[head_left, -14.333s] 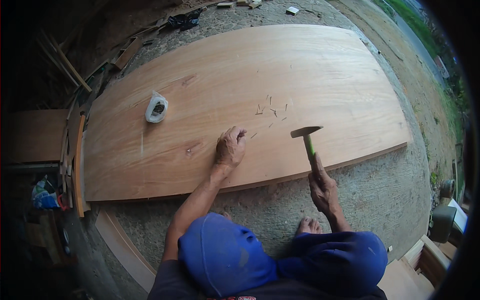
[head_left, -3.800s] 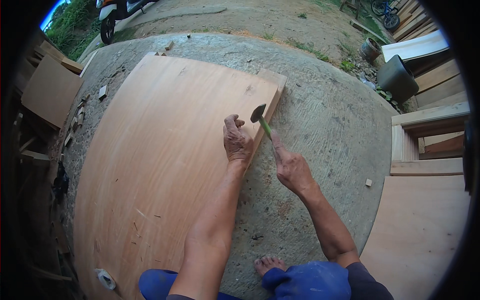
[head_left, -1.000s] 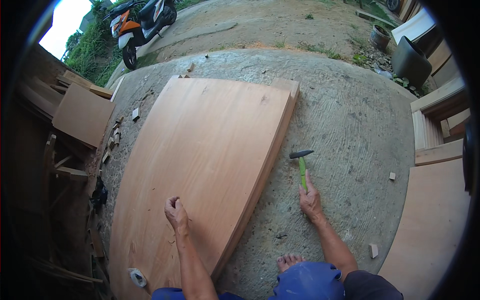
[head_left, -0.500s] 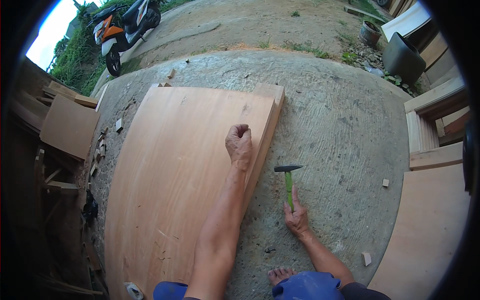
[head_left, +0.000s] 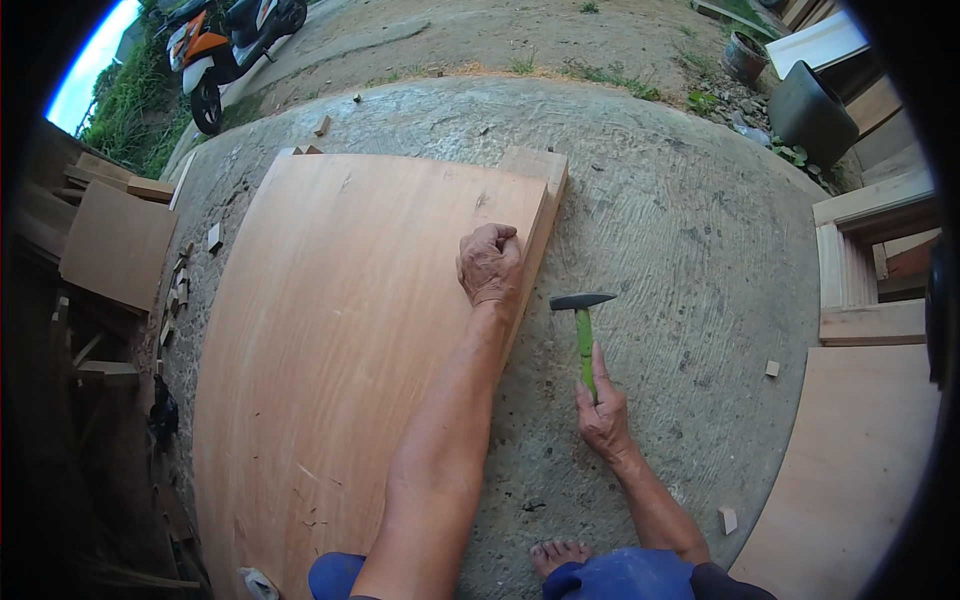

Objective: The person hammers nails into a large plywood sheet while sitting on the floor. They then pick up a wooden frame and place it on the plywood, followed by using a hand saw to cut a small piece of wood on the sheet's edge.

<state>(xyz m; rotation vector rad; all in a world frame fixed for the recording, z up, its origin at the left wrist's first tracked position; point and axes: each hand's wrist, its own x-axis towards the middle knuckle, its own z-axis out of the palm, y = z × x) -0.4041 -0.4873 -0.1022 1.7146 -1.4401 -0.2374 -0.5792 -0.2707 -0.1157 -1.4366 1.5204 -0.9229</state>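
My right hand grips the green handle of a hammer, its dark metal head raised over the concrete, to the right of the panel. My left hand is closed with its fingers curled, at the right edge of a large pale plywood panel. Whatever those fingers hold, if anything, is hidden. Under the panel's right edge runs a wooden frame piece that sticks out at the far corner. Several small slivers or nails lie on the near part of the panel; I cannot tell which.
Small wood offcuts lie on the concrete around the panel. Stacked boards stand on the left. A wooden frame and another panel are on the right. Further off are a motor scooter and a dark container.
My left hand has come down toward the panel's right edge and turned so its back shows. The hammer in my right hand has risen slightly and moved away from me. The view has shifted a little.
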